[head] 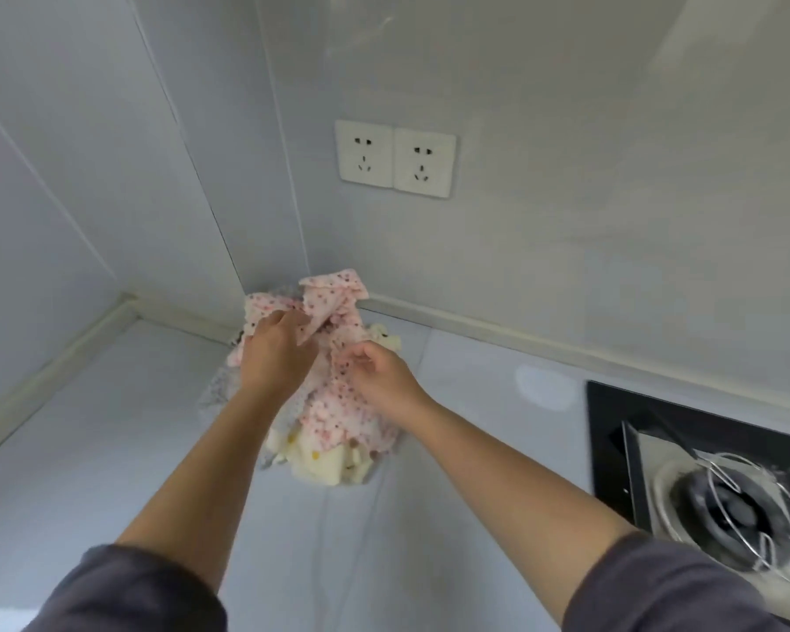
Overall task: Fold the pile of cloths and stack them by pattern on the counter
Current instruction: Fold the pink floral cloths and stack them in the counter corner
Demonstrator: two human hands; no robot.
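Nearest the camera, two grey sleeves point(128, 590) are framing the counter point(110, 449). Further out, the left hand point(274, 353) is gripping the pink cloth point(338, 403), fingers curled into it, and the right hand point(379, 376) is pinching its edge. That cloth is lying atop the pile point(320, 465) in the counter's corner, below two sockets point(395, 159).

no readable text, no labels, brands, numbers or signs anywhere in view

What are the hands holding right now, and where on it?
The pink dotted fabric cloth atop the pile: left hand grips its upper folds, right hand pinches its middle.
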